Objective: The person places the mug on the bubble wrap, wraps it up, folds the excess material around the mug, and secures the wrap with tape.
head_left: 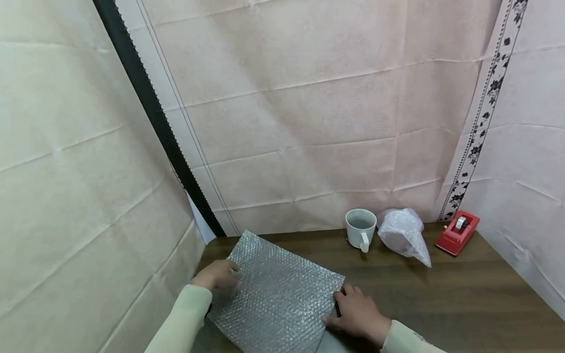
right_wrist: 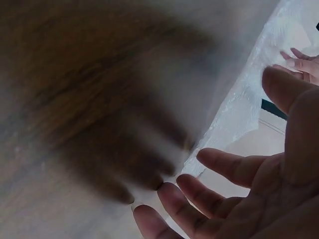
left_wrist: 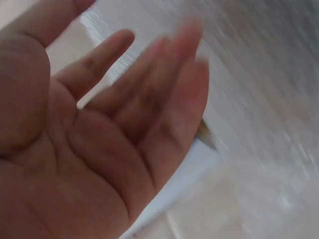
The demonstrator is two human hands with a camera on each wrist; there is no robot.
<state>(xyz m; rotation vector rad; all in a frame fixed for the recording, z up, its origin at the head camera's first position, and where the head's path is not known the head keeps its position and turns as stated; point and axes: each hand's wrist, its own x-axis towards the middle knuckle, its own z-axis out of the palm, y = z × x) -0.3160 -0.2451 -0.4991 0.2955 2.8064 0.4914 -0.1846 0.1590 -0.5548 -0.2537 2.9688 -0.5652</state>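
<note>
A sheet of bubble wrap (head_left: 278, 299) lies at an angle over the near left part of the wooden table. Over its left edge is my left hand (head_left: 217, 275), blurred in the head view; the left wrist view shows its palm with the fingers loosely extended and nothing held. My right hand (head_left: 355, 314) is at the sheet's right corner, fingertips down on the table and thumb near the sheet's edge. In the right wrist view the right fingers (right_wrist: 224, 169) are spread and relaxed, beside the bubble wrap's edge (right_wrist: 244, 89).
At the back of the table (head_left: 441, 304) stand a white mug (head_left: 361, 230), a bubble-wrapped item (head_left: 402, 233) and a red tape dispenser (head_left: 457, 233) with a roll of tape. Pale cloth (head_left: 309, 122) hangs behind and along both sides.
</note>
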